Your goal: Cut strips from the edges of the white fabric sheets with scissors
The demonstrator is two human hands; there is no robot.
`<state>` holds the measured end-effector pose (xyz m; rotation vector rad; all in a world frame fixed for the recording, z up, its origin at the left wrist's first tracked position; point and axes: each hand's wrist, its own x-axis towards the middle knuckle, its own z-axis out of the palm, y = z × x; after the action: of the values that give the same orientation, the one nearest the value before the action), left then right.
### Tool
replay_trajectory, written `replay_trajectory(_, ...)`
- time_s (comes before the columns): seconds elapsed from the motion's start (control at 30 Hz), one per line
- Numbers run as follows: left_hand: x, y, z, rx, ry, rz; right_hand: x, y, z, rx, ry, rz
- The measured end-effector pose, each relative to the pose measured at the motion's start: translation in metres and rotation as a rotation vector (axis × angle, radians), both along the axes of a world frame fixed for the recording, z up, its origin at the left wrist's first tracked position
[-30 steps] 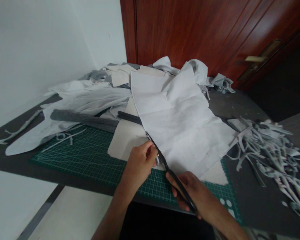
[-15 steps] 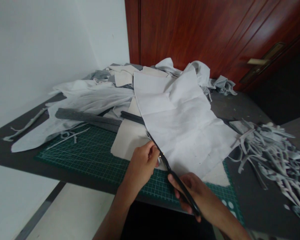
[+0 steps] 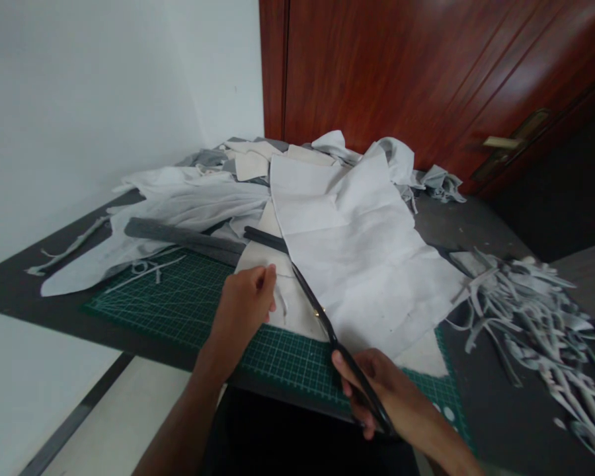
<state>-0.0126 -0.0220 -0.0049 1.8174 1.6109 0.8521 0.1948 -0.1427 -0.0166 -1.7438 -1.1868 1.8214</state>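
Note:
My right hand grips the black handles of a large pair of scissors. Their blades point away from me, along the left edge of a big white cloth. To the left of the blades is my left hand, its fingers closed in a pinch. A thin pale strip of cloth trails beside these fingers and seems held in them; the grip itself is partly hidden. Beneath lies a cream cloth piece, partly covered by the white cloth.
A green cutting mat lies on the dark table. A grey fabric strip, a black bar and heaped white cloth are at the left and middle. Many cut strips pile up at right. A door stands behind.
My left hand has moved left, away from the scissors, with the thin strip beside its fingers. My right hand keeps the scissors in nearly the same place. The view has shifted slightly.

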Motion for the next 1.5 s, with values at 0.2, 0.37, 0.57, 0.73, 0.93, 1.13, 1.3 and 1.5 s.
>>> replay_trajectory(0.2,0.002,0.023,-0.005,-0.088,-0.026,-0.068,0.003,0.004,0.002,-0.051,-0.036,0.053)
replay_trajectory(0.37,0.008,0.023,-0.018,-0.171,-0.072,-0.116,0.001,0.004,0.001,-0.063,-0.026,0.024)
replay_trajectory(0.57,0.010,0.033,-0.008,-0.260,-0.120,-0.144,0.004,-0.003,-0.003,-0.046,-0.020,-0.020)
replay_trajectory(0.73,0.015,0.051,-0.004,-0.394,-0.173,-0.157,0.003,-0.002,-0.006,-0.063,-0.012,-0.039)
replay_trajectory(0.93,0.018,0.059,-0.005,-0.445,-0.199,-0.161,0.001,-0.001,-0.003,-0.057,-0.050,-0.064)
replay_trajectory(1.13,0.019,0.058,-0.008,-0.430,-0.232,-0.164,-0.002,0.001,-0.002,-0.043,-0.022,-0.068)
replay_trajectory(1.3,0.020,0.057,-0.013,-0.420,-0.255,-0.175,-0.004,0.005,-0.001,-0.036,-0.043,-0.056)
replay_trajectory(1.5,0.020,0.055,-0.018,-0.379,-0.275,-0.177,-0.010,0.007,0.001,-0.034,-0.116,-0.041)
